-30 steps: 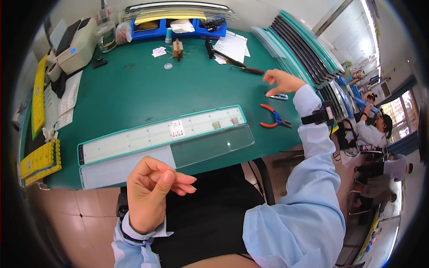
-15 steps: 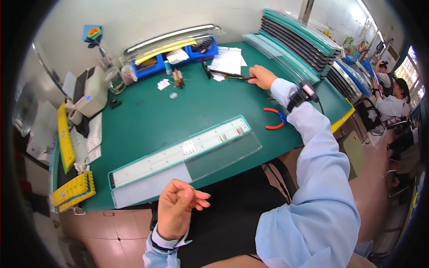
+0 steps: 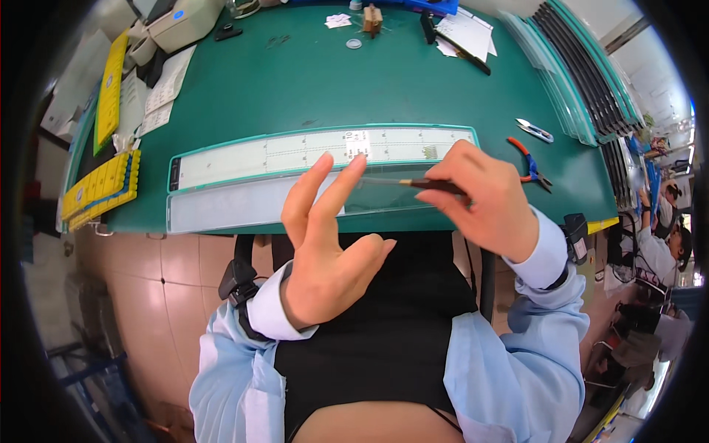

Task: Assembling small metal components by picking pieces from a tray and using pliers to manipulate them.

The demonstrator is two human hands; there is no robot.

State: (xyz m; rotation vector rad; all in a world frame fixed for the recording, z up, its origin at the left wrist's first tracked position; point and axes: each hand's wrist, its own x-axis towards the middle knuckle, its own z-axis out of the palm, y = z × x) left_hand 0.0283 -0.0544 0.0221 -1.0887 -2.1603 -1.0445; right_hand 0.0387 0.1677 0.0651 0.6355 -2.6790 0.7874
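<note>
My right hand (image 3: 484,196) grips a thin tool with a dark handle and gold collar (image 3: 436,184); its pale, slender end points left, slightly blurred, its exact kind unclear. My left hand (image 3: 329,251) hovers beside that end with fingers spread, holding nothing. Beneath both hands lies a long, flat teal-rimmed case (image 3: 244,157) with a marked white bed. Its clear lid (image 3: 229,204) is folded down toward me, partly hidden by my hands. On the bed rest a white printed label (image 3: 358,140) and, farther right, a small greenish bunch of fine strands (image 3: 430,153).
Right of the case lie red-handled pliers (image 3: 528,160) and small thread snips (image 3: 535,131). Stacked teal-edged cases (image 3: 583,74) stand at the back right. Yellow racks (image 3: 103,192) are at the left edge, near a white printer (image 3: 185,22). White papers (image 3: 465,37) lie at the back.
My right hand has come back from the far side of the table with the thin tool. My left hand has opened and moved up over the case. The view has tilted down.
</note>
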